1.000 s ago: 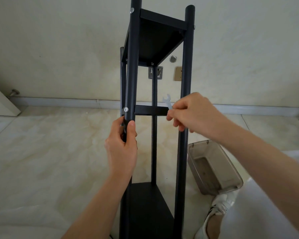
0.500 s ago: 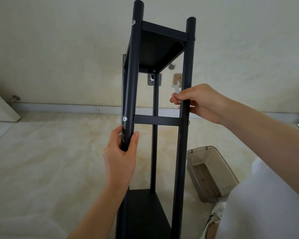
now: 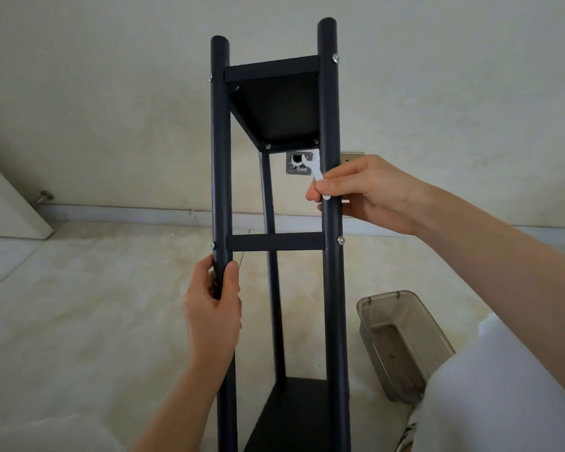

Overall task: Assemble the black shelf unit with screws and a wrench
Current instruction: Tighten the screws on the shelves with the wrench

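The black shelf unit point(image 3: 329, 125) stands upright on the floor in front of me, with a top shelf, a cross bar point(image 3: 274, 242) at mid height and a bottom shelf. Silver screws show at the joints, one point(image 3: 341, 239) at the cross bar's right end. My left hand point(image 3: 212, 308) grips the near left post just below the cross bar. My right hand point(image 3: 366, 194) pinches a small white wrench point(image 3: 317, 172) beside the near right post, above the cross bar, its open jaw pointing up.
A translucent grey plastic bin point(image 3: 402, 340) lies on the marble floor to the right of the unit. My white-clad leg and shoe point(image 3: 411, 432) are at the lower right. A wall with a metal socket plate point(image 3: 299, 163) stands close behind.
The shelf unit has turned so its front faces me. My right hand has lifted the wrench from the cross bar up to beside the right post. My left hand kept its grip.
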